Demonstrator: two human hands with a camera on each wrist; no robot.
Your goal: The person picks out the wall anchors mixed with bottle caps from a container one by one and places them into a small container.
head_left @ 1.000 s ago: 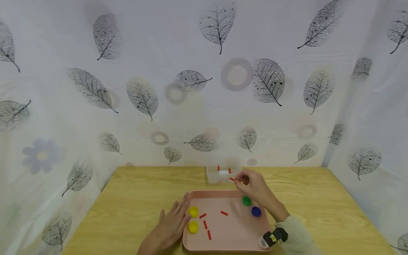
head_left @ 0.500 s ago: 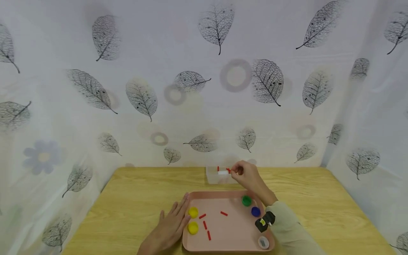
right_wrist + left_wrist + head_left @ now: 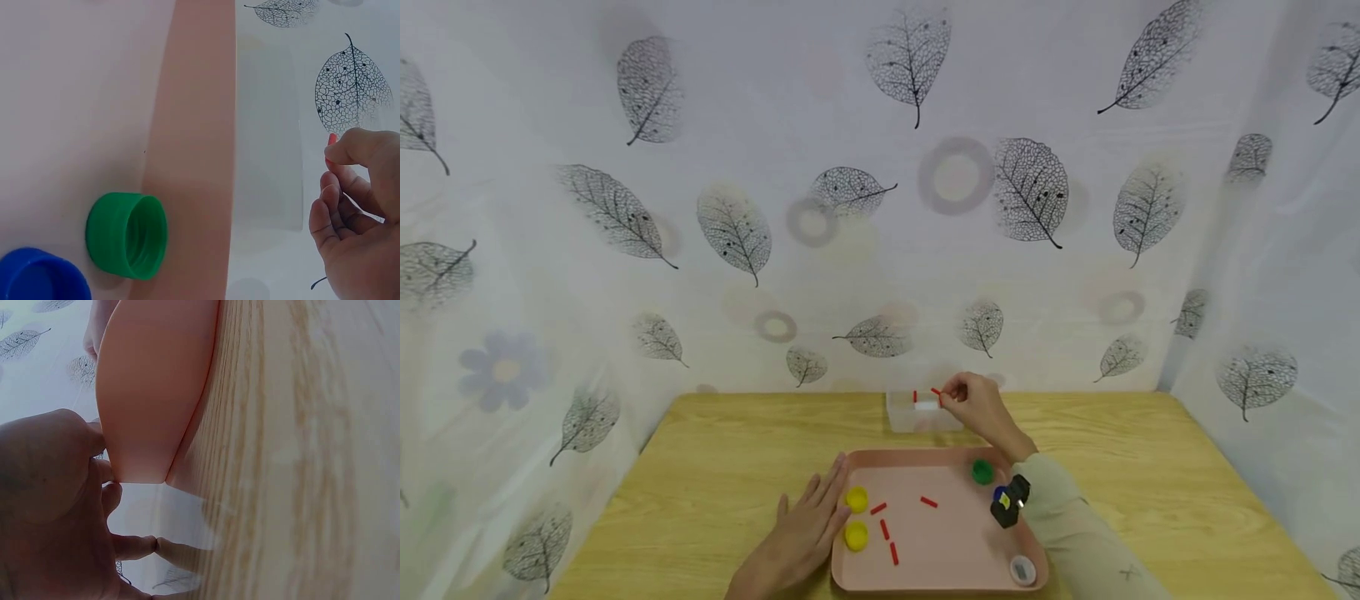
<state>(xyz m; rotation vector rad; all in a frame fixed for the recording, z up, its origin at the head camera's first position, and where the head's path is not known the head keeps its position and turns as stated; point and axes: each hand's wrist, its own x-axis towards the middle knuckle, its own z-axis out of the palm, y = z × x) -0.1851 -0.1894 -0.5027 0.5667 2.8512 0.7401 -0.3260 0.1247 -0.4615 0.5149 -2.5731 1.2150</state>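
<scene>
gripping the red stick [image 3: 330, 148] between curled right fingers [image 3: 354, 184] at the right end of the clear box [image 3: 921, 422]; best lower it gently, away from the red piece [image 3: 915, 397] further left. resting straight left fingers [image 3: 826, 487] along the pink tray [image 3: 955, 533]. mind the green cap [image 3: 111, 234] and, partly behind black wrist gear [image 3: 1011, 502], the blue cap [image 3: 47, 259].

No word, number or brand can be read. On the round white piece [image 3: 1022, 571] in the near right corner of the tray [image 3: 955, 546], a grey mark is too small to read; the black wrist device [image 3: 1005, 516] above the tray's right side bears a yellow patch [image 3: 1004, 501], equally illegible.
</scene>
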